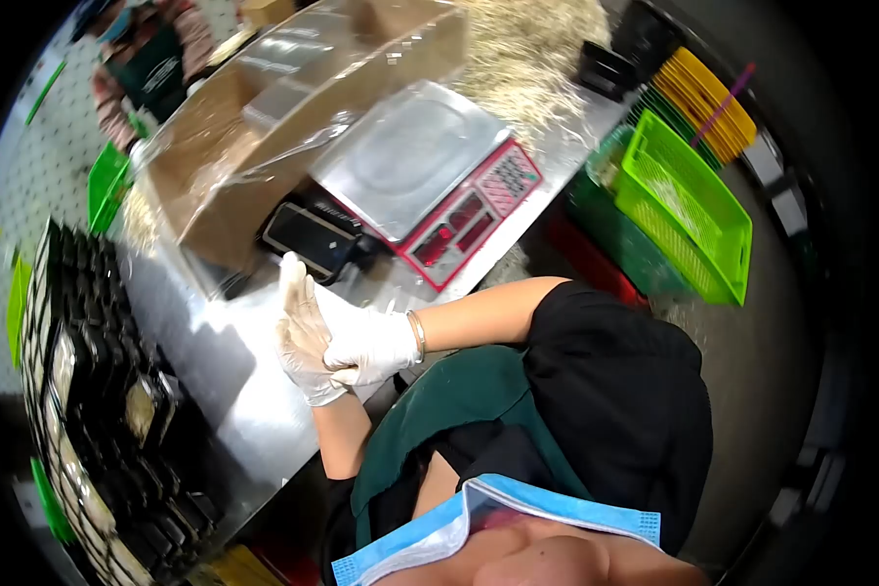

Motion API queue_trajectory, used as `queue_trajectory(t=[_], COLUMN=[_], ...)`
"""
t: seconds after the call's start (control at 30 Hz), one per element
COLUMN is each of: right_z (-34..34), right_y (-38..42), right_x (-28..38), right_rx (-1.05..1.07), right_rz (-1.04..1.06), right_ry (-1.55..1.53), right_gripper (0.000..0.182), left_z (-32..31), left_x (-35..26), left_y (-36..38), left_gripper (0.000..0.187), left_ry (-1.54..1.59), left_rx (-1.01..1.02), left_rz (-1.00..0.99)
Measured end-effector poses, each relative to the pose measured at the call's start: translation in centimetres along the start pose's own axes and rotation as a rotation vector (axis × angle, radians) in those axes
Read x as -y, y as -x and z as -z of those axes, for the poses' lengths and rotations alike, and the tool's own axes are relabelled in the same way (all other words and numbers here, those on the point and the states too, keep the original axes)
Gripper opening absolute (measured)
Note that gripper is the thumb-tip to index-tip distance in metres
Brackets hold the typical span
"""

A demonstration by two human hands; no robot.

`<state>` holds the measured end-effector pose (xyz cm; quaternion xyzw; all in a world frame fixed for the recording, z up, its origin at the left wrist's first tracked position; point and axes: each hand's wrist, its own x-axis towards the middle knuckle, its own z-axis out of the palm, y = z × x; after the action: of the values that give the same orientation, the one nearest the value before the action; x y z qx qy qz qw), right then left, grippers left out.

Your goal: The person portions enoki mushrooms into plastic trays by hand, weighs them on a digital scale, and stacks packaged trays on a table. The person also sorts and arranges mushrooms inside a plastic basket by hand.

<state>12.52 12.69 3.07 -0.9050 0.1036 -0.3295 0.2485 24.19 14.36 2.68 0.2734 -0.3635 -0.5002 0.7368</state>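
Both of my hands wear thin white gloves and meet over the near edge of the metal table. My left hand (pixel 304 342) has its fingers stretched upward and pressed against the other hand. My right hand (pixel 369 338), with a bracelet (pixel 417 337) at the wrist, lies across the left palm and appears to grip that hand near its base; some fingers are hidden. No separate object shows between them. Just beyond the fingertips is a black device with a light frame (pixel 310 237). A red and silver weighing scale (pixel 425 161) stands beyond my right forearm.
A plastic-lined cardboard box (pixel 249 171) sits behind the device. Stacked black trays (pixel 117 391) line the left side. Pale strands (pixel 532 59) lie at the back, green baskets (pixel 689 210) at the right. A person in a green apron (pixel 151 73) stands across the table (pixel 205 352).
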Motion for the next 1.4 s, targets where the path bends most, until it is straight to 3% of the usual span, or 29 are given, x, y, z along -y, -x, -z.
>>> queue_trajectory(t=[0.03, 0.13, 0.17, 0.2, 0.23, 0.3, 0.33, 0.37, 0.4, 0.43, 0.5, 0.57, 0.7, 0.73, 0.83, 0.9, 0.93, 0.97, 1.0, 1.07, 1.17, 1.23, 1.27, 1.3, 1.37, 1.4], right_z=[2.3, 6.6, 8.3, 10.4, 13.1, 17.9, 20.2, 22.5, 24.2, 25.4, 29.2, 30.7, 33.3, 33.2, 33.8, 34.2, 35.3, 34.9, 35.9, 38.3, 40.1, 41.4, 42.2, 42.8, 43.9, 43.8], right_y=[1.9, 8.0, 10.7, 13.7, 16.6, 23.9, 27.8, 31.9, 36.8, 41.4, 47.5, 52.8, 56.7, 57.8, 60.3, 61.9, 62.0, 63.7, 63.9, 63.1, 63.7, 63.7, 64.0, 64.4, 66.0, 67.3], right_x=[0.5, -1.3, -1.4, -1.6, -1.4, -1.7, -2.1, -2.5, -2.5, -2.1, -0.4, 0.5, 1.6, 1.2, 1.2, 1.5, 2.0, 2.1, 2.1, 1.8, -0.2, -1.4, -2.0, -2.3, -2.3, -2.0], right_rx=[0.120, 0.080, 0.075, 0.090, 0.108, -0.073, -0.077, -0.076, -0.266, -0.458, -0.511, -0.764, -1.004, -1.020, -1.007, -1.054, -1.031, -1.103, -1.148, -1.300, -1.275, -0.952, -0.979, -0.995, -1.138, -1.153], right_rz=[-0.083, -0.167, -0.252, -0.368, -0.478, -0.577, -0.755, -0.929, -0.925, -0.921, -1.107, -1.357, -1.499, -1.510, -1.551, -1.514, -1.611, -1.610, -1.687, -1.764, -1.792, -1.763, -1.866, -1.954, -1.927, -1.986], right_ry=[-0.073, -0.051, 0.015, -0.068, -0.157, -0.189, -0.134, -0.077, 0.022, 0.110, 0.145, -0.123, -0.245, -0.224, -0.211, -0.097, -0.095, -0.044, -0.028, -0.076, -0.059, 0.416, 0.338, 0.246, 0.205, 0.297], right_gripper=[0.016, 0.017, 0.021, 0.026, 0.031, 0.033, 0.032, 0.031, 0.029, 0.027, 0.025, 0.024, 0.023, 0.023, 0.024, 0.025, 0.027, 0.029, 0.031, 0.033, 0.034, 0.034, 0.034, 0.035, 0.036, 0.035], left_z=[-1.5, -7.4, -9.6, -11.1, -14.6, -19.4, -21.8, -24.3, -26.6, -28.8, -32.6, -35.7, -39.8, -40.3, -40.1, -41.6, -42.4, -40.8, -39.8, -38.8, -43.4, -44.8, -47.1, -48.7, -51.8, -49.0], left_x=[1.5, 5.9, 7.9, 10.4, 11.9, 17.6, 21.0, 24.6, 28.5, 32.0, 37.8, 42.6, 48.8, 49.2, 51.4, 49.9, 49.1, 50.4, 50.2, 50.8, 50.9, 54.4, 54.2, 55.0, 56.4, 60.5], left_y=[0.2, 0.4, 0.3, 0.0, 0.6, 1.5, 2.1, 2.5, 2.6, 2.4, 1.8, -0.2, -5.1, -6.4, -11.3, -13.8, -15.8, -18.9, -20.3, -23.2, -22.4, -26.3, -27.1, -28.6, -31.5, -35.8], left_gripper=[0.063, 0.058, 0.059, 0.058, 0.055, 0.046, 0.040, 0.037, 0.036, 0.041, 0.057, 0.056, 0.055, 0.056, 0.050, 0.042, 0.034, 0.034, 0.037, 0.041, 0.043, 0.045, 0.050, 0.056, 0.069, 0.063], left_ry=[-0.048, -0.163, -0.189, -0.241, -0.280, -0.392, -0.471, -0.636, -0.760, -0.912, -1.128, -1.288, -1.514, -1.538, -1.563, -1.674, -1.493, -1.652, -1.840, -2.026, -1.701, -1.428, -1.274, -1.216, -1.061, -1.055], left_rx=[0.075, 0.163, 0.181, 0.331, 0.350, 0.467, 0.489, 0.567, 0.690, 0.797, 0.907, 0.992, 1.113, 1.175, 1.141, 1.140, 0.999, 0.921, 0.758, 0.598, 0.779, 0.785, 0.719, 0.682, 0.436, 0.441], left_rz=[-0.012, 0.094, 0.160, 0.156, 0.251, 0.294, 0.309, 0.210, 0.054, -0.189, -0.473, -0.573, -0.771, -0.689, -0.867, -0.715, -0.615, -0.476, -0.578, -0.993, -0.924, -0.850, -0.708, -0.373, 0.239, 0.332])
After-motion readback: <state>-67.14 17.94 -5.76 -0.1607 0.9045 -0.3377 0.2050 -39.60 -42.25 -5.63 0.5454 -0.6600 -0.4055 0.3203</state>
